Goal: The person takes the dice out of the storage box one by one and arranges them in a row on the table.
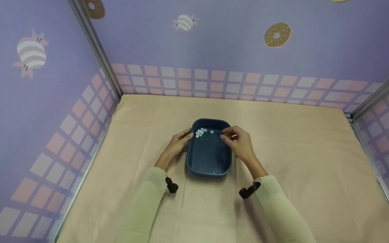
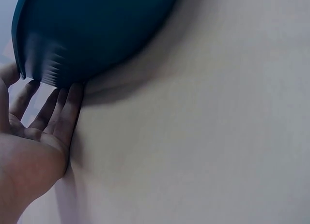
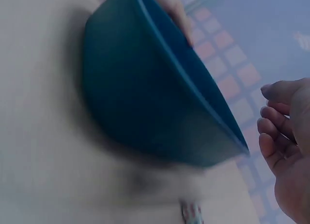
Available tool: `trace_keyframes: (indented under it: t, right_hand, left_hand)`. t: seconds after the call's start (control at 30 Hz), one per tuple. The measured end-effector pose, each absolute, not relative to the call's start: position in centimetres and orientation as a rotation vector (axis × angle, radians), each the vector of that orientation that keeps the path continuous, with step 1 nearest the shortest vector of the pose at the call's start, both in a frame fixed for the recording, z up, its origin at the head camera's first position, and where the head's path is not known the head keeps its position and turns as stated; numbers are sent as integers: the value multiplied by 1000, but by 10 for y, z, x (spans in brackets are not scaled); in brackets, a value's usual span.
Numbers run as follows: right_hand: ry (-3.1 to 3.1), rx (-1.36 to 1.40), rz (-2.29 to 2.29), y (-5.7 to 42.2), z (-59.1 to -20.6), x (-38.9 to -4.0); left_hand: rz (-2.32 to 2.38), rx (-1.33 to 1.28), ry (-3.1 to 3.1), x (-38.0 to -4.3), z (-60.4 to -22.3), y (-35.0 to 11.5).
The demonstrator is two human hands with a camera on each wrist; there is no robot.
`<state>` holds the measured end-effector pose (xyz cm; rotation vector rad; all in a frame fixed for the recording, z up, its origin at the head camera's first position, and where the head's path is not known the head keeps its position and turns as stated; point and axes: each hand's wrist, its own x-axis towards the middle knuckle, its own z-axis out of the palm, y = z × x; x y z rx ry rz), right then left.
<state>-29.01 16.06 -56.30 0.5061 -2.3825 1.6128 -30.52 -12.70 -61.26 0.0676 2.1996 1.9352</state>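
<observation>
A dark blue rectangular tub (image 1: 209,153) with rounded corners stands on the cloth-covered table. Several small white cubes with dark marks, like dice (image 1: 199,133), are clustered inside at its far left; one more lies apart to their right. My left hand (image 1: 178,143) holds the tub's left side, thumb at the rim and fingers against the outer wall, as the left wrist view shows. Over the far right rim is my right hand (image 1: 240,141), its fingers loosely bent. In the right wrist view that hand (image 3: 290,132) is apart from the tub, with nothing visible between thumb and fingers.
A small patterned thing (image 3: 192,212), blurred, lies on the table beside the tub in the right wrist view. Beige cloth (image 1: 147,128) covers the table. Purple walls (image 1: 221,44) with printed sweets and metal corner posts enclose the back and both sides.
</observation>
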Motion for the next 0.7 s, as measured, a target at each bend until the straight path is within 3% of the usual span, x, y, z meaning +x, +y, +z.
trace_keyframes:
  t: [0.37, 0.7]
  right_hand:
    - [-2369, 459, 1661, 84, -564, -308]
    - [-2486, 405, 1555, 64, -589, -317]
  left_hand:
    - [2017, 39, 2094, -304, -610, -129]
    - [2010, 60, 2102, -304, -611, -127]
